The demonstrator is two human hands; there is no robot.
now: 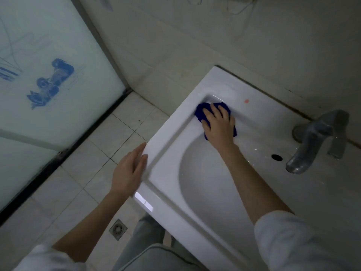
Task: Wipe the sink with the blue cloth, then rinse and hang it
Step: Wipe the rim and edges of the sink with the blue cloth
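Blue cloth point(201, 111) pinned flat under the right hand point(218, 127), up in the far corner of the white sink point(175, 133).

Both hands look relaxed. The right one has its fingers spread fairly straight and is pressing down on the cloth rather than bunching it up. The cloth sits on the sloped inner ledge just above the bowl and pokes out past the fingertips and the side of the palm. The left hand point(129, 173) holds nothing, fingers straight, right at the sink's outer edge; it's too blurry to tell if it touches. A grey faucet point(316, 139) sits on the back rim, well apart from the cloth, with a dark overflow hole point(276, 157) just beside it. There's a small pinkish spot point(246, 101) on the rim near the cloth, and a floor drain point(118, 229) in the tiles below.
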